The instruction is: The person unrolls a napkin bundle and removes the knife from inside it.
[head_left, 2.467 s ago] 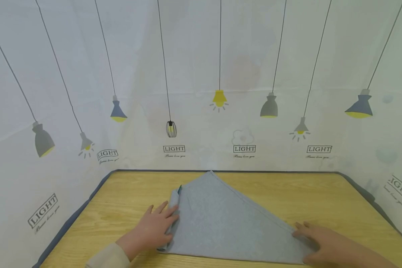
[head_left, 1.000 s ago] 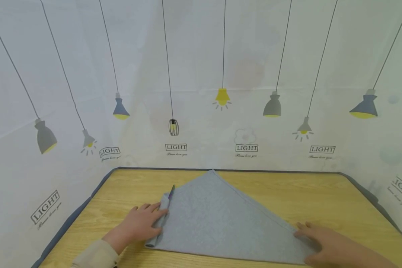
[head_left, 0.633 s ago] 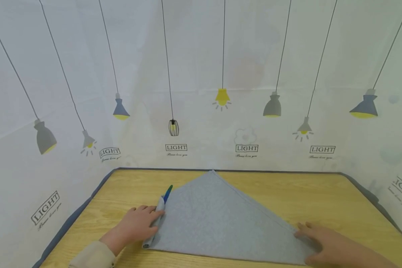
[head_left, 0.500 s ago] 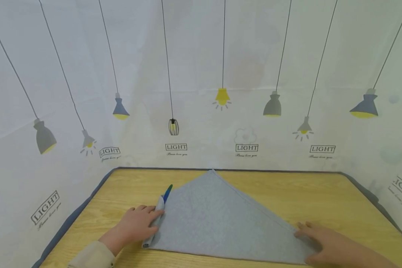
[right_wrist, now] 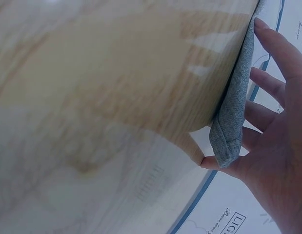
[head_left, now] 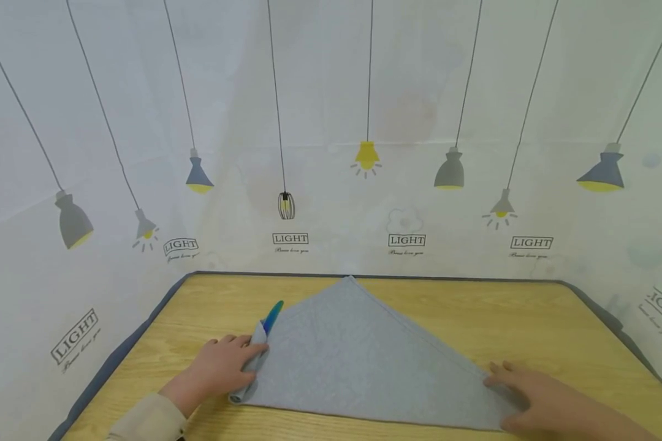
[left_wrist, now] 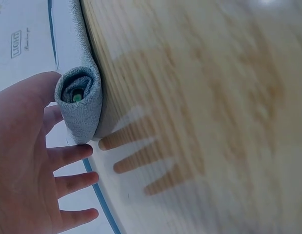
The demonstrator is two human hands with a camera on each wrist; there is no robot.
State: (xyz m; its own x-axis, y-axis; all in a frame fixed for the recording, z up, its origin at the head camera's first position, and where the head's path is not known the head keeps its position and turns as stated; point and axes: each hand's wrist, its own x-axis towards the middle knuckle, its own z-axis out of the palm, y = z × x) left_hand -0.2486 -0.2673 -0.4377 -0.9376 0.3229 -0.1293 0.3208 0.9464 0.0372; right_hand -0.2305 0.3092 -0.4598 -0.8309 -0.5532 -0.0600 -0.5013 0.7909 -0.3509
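Note:
A grey-blue cloth (head_left: 353,355) lies spread on the table, its far corner pointing at the back edge. Its left side is a narrow roll (head_left: 255,361), with a shiny blue-green, blade-like end (head_left: 273,315) sticking out at the far side. In the left wrist view a small green end (left_wrist: 78,95) shows inside the coiled cloth. My left hand (head_left: 220,364) rests on the roll with extended fingers, thumb toward the near end. My right hand (head_left: 540,398) touches the cloth's right corner; in the right wrist view its fingers are spread and nearly straight along the folded edge.
The wooden table (head_left: 507,324) has a dark border along its back and sides. White sheeting (head_left: 331,110) printed with hanging lamps and LIGHT labels stands behind it and on both sides.
My left hand and the roll have moved left, and more flat cloth lies between the hands. The blue-green end sticks out farther and has turned. My right hand has stayed at its corner.

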